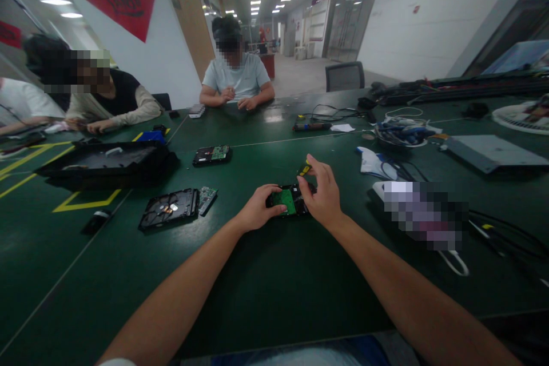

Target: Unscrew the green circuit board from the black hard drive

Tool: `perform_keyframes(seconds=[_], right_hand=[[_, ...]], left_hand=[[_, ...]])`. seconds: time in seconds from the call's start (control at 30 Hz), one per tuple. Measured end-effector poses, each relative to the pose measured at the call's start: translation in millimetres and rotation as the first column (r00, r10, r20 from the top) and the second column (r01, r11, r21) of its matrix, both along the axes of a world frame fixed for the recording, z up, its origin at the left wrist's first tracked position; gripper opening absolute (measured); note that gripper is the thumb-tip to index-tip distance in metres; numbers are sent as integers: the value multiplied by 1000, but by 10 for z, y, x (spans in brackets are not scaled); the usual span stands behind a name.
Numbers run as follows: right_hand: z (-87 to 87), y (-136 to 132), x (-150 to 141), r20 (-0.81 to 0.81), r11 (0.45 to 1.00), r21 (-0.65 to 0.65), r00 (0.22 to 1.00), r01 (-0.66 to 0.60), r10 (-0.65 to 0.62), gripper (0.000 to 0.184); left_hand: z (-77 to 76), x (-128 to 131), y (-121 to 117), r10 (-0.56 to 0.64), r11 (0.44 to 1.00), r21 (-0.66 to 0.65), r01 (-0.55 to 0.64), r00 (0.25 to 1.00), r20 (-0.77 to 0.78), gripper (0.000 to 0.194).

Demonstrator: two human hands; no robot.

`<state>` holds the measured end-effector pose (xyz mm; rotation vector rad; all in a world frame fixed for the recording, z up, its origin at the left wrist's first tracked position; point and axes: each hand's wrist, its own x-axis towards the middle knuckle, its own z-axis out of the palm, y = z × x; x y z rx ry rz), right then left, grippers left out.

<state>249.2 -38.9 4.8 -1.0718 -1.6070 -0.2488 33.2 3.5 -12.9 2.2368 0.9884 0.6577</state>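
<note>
A hard drive with a green circuit board lies on the table in front of me. My left hand grips its left end, thumb on the board and fingers over the far edge. Above the drive's right end, my right hand pinches a short yellow-and-black screwdriver. The tool's tip is hidden behind my fingers. To the left lie an opened hard drive and a loose circuit board beside it. Farther back rests another hard drive with its board facing up.
A black tray stands at the left. On the right are a blue-and-white cloth, a bowl of cables, a grey metal box and a blurred-out object. Two people sit across the table, another at far left.
</note>
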Motion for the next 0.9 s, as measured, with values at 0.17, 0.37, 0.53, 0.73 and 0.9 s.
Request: perform_keyframes(seconds=[0.17,0.37,0.53,0.73,0.9], right_hand=[[3,1,5,8,1000,3,1000,9,-9,59],[-8,5,6,3,1000,-7,1000,11,-11,59],[-3,3,0,19,1000,1,1000,6,-6,60],[-15,5,9,5,1000,-17,1000,-2,3,58],[-21,3,4,6,1000,-29,1000,-4,5,59]], left_hand=[[3,3,0,-1,1000,-1,1,1000,-5,48],[22,10,-11,6,1000,-9,-6,1000,-9,48],[30,12,-17,12,1000,-8,-12,1000,-12,48],[11,9,-4,16,1000,-9,-16,1000,-14,49],[13,8,-7,13,1000,-15,-13,1000,-17,50]])
